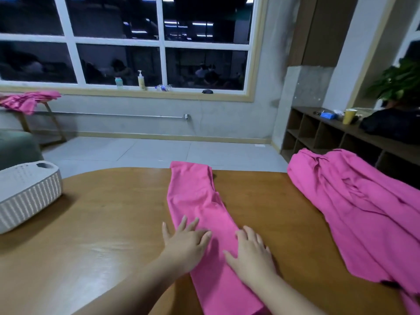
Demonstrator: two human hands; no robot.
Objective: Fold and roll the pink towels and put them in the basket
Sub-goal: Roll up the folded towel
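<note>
Nearest the camera, both hands lie flat on a pink towel folded into a long narrow strip that runs away across the wooden surface. The left hand presses the strip's left edge, fingers straight and spread, some of them spilling onto the wood. The right hand rests palm-down on the right edge, fingers likewise straight; neither grip is closed on anything, both merely press the cloth.

The strip looks thin, light and limp, with soft wrinkles near its far end, so it should roll easily but will spring loose unless kept taut. The sensible hold is the near end, which seems to run out of view below the frame: pinch both corners there and roll away from the body, palms keeping the layers aligned.

To the right, well apart from the strip, a heap of pink towels lies crumpled and unfolded. To the left, at the surface's edge, stands the white woven basket; what it holds cannot be seen.

Farther off, more pink cloth drapes over a wooden stand beneath the window.
</note>
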